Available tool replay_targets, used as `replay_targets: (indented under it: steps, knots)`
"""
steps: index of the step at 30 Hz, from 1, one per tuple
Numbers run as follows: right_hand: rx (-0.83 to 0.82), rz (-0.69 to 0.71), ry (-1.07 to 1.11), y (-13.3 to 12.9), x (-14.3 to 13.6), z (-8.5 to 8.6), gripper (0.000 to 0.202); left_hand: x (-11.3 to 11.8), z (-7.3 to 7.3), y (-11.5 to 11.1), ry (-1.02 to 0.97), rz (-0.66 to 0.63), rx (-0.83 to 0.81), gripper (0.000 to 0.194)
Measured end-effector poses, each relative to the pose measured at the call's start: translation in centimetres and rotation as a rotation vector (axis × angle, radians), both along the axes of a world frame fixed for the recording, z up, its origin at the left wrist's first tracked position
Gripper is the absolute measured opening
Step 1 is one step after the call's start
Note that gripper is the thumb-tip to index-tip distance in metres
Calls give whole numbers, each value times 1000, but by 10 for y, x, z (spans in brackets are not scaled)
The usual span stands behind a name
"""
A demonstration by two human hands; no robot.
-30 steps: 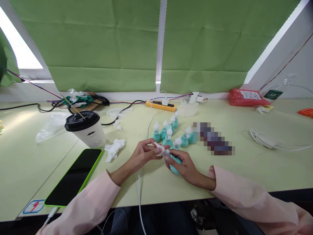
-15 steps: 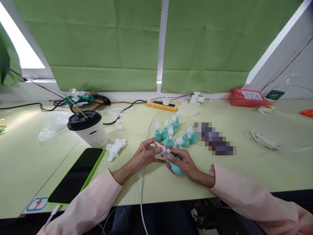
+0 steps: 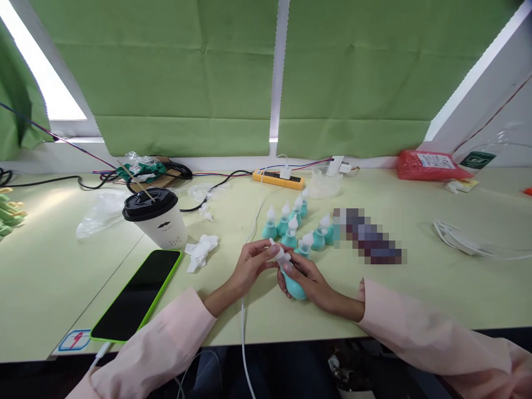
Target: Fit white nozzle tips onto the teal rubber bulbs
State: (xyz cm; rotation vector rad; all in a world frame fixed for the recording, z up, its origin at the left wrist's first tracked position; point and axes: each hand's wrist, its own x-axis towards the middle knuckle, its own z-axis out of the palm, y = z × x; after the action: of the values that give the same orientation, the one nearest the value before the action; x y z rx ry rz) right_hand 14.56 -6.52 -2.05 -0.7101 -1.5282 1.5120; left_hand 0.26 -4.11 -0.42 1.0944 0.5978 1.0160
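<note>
My right hand (image 3: 310, 279) is wrapped round a teal rubber bulb (image 3: 295, 287) just above the table's front part. A white nozzle piece (image 3: 281, 256) sits at the bulb's top, tilted up to the left. The thumb and fingers of my left hand (image 3: 255, 265) pinch that nozzle. Just beyond my hands stand several teal bulbs with clear pointed tips, among them one at the left (image 3: 270, 226) and one at the right (image 3: 320, 235).
A lidded paper cup (image 3: 166, 224), crumpled tissue (image 3: 201, 252) and a phone (image 3: 137, 293) lie left. Behind are a yellow power strip (image 3: 276, 180) and a plastic container (image 3: 325, 184). A white cable (image 3: 243, 332) crosses the table. Right are a red package (image 3: 428, 165) and a pixelated patch.
The held bulb has turned more upright, and its nozzle too. My left hand's fingers have closed in more round the nozzle. The whole view has shifted slightly.
</note>
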Motion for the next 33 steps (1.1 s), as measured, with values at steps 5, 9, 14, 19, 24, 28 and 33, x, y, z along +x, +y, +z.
replay_targets:
  steps: [5,9,14,19,24,28,33]
  knots:
    - [122,-31,-72,-3,2,2,20,-2,2,-3,86,-64,95,26]
    - [106,-16,-80,-4,4,5,19,-2,4,-3,75,-153,101,26]
    - [254,-136,-149,-3,7,5,17,-3,9,-3,193,-178,162,29]
    - [271,-143,-221,-2,10,5,14,-22,21,-17,784,-109,499,36]
    - [332,-140,-277,-3,13,5,12,-47,16,-40,1541,-114,978,34]
    - [407,-200,-361,-2,17,9,11,-78,8,-36,1903,-10,1138,46]
    - [614,-325,-489,0,20,11,10,-126,12,-8,2016,133,1145,48]
